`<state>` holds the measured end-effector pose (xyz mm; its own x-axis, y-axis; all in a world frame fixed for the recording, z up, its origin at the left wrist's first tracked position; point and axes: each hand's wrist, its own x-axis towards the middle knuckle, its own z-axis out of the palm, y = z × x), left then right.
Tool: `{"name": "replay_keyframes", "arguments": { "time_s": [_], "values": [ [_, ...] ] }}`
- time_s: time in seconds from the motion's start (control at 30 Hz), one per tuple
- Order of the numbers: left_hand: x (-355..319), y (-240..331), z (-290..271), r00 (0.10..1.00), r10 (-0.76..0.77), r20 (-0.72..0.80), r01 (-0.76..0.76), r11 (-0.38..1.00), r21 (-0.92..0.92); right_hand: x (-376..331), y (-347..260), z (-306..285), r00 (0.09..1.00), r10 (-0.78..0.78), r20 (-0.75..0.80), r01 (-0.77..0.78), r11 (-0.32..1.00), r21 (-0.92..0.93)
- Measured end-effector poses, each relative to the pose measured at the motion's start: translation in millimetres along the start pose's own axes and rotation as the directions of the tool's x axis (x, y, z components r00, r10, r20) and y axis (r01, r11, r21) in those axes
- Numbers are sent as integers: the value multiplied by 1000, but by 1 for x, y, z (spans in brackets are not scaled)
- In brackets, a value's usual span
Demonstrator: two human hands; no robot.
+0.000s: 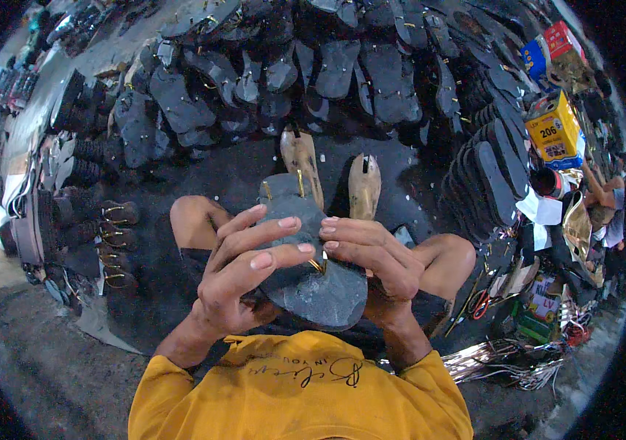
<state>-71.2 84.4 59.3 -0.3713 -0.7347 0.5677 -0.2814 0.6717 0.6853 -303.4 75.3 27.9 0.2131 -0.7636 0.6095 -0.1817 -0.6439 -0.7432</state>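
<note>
A dark grey sandal sole point(317, 293) lies between my hands above my lap, its broad end toward my body. Short gold strap ends point(300, 183) stand up from its far part, and another gold piece point(317, 265) sticks up near the middle. My left hand point(243, 257) grips it from the left, fingers stretched over the top face. From the right, my right hand point(375, 257) holds its edge, fingertips bent over the top close to the left ones. Both thumbs are hidden. Just beyond are two worn wooden shoe lasts, one point(299, 158) partly behind the sole, the other point(364, 183) to its right.
Many dark soles point(283, 70) with gold pieces stand along the far side. Stacked soles point(478, 180) curve along the right. Brown sandals point(115, 227) sit at left. A yellow can point(553, 128), scissors point(481, 303) and shiny strips point(507, 363) lie at right.
</note>
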Motion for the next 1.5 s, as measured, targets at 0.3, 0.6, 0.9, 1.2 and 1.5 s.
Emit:
{"name": "replay_keyframes", "arguments": {
  "time_s": [0.3, 0.6, 0.9, 1.2, 1.5],
  "values": [
    [-10, -11, 7, 992, -63, 111, 63, 998, 7, 8, -5, -6, 952, 155, 265, -117, 981, -153],
    [-1, -81, -28, 705, -688, -170, 706, 703, 86, -17, 127, 79, 775, 632, -15, -632, 774, -51],
    [-9, -178, -55, 614, -789, 29, 248, 158, -956, -42, 85, 48, 469, 859, 206, -775, 288, 563],
    [12, -156, -38, 631, -765, -124, 215, 326, -921, -28, -20, 22, 847, 461, 264, -414, 884, -216],
    [3, -109, 21, 657, -753, 39, 347, 256, -902, -56, 1, 78, 794, 607, 43, -602, 775, 192]
  ]
}}
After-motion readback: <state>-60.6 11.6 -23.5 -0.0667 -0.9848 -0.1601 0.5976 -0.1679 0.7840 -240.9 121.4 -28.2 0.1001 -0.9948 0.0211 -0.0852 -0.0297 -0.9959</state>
